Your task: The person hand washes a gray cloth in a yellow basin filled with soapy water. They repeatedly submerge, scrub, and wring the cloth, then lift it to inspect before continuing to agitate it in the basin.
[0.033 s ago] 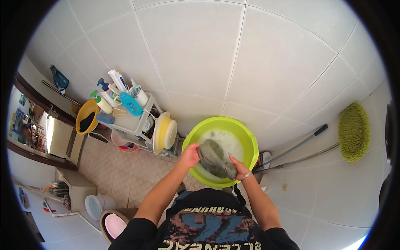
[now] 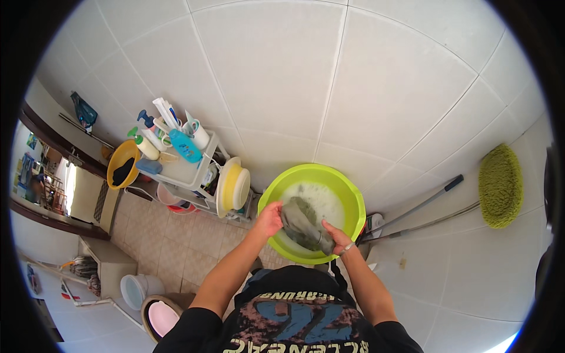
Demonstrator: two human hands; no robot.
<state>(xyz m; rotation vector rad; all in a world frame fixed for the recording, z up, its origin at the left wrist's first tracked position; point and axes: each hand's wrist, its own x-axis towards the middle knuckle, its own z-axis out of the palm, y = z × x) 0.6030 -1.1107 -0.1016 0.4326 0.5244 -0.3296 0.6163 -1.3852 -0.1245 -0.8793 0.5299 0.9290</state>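
Observation:
A wet grey-green cloth [image 2: 302,225] is stretched over a lime-green basin [image 2: 354,203] of foamy water [image 2: 327,200]. My left hand [image 2: 269,219] grips the cloth's left end near the basin's left rim. At the lower right rim my right hand [image 2: 337,237] holds the other end, thumb on top, a band on the wrist. The cloth sags between both hands, and part of it lies in or just above the suds; I cannot tell which. Most of my left fingers are hidden behind the cloth.
Left of the basin stands a white shelf cart [image 2: 179,170] with bottles, a blue shampoo bottle [image 2: 185,146] among them. Yellow-and-white basins [image 2: 233,187] lean against it. A green mop head [image 2: 500,186] rests on the right wall. A white bucket [image 2: 141,291] stands lower left.
My right thumb and the cloth's right end have shifted very slightly. Both hands keep their hold over the basin.

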